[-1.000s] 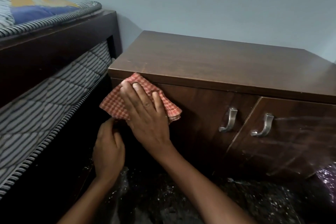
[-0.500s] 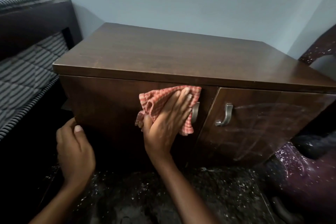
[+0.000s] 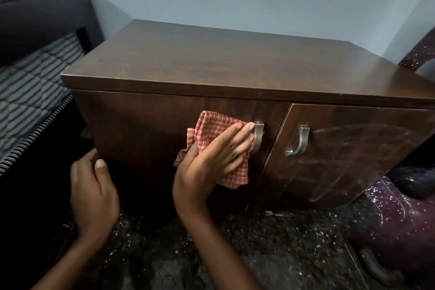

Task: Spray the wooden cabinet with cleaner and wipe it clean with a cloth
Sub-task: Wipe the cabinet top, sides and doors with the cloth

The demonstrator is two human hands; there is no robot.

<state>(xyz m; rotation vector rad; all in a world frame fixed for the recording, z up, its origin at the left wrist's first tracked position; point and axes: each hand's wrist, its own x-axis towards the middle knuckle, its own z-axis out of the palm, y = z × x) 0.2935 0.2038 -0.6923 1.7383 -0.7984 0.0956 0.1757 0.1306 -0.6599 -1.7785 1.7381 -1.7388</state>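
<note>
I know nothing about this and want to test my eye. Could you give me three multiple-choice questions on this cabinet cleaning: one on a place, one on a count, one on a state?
1. Where is the cloth pressed?
A) on the cabinet top
B) on the left door
C) on the floor

2. How many metal handles does the cabinet front show?
A) one
B) two
C) four

3. How does the right door look?
A) streaked with pale smears
B) missing its handle
C) covered by the cloth

Answers:
1 B: the right hand presses it against that door.
2 B: one on each door.
3 A: criss-cross wipe marks show on it.
</note>
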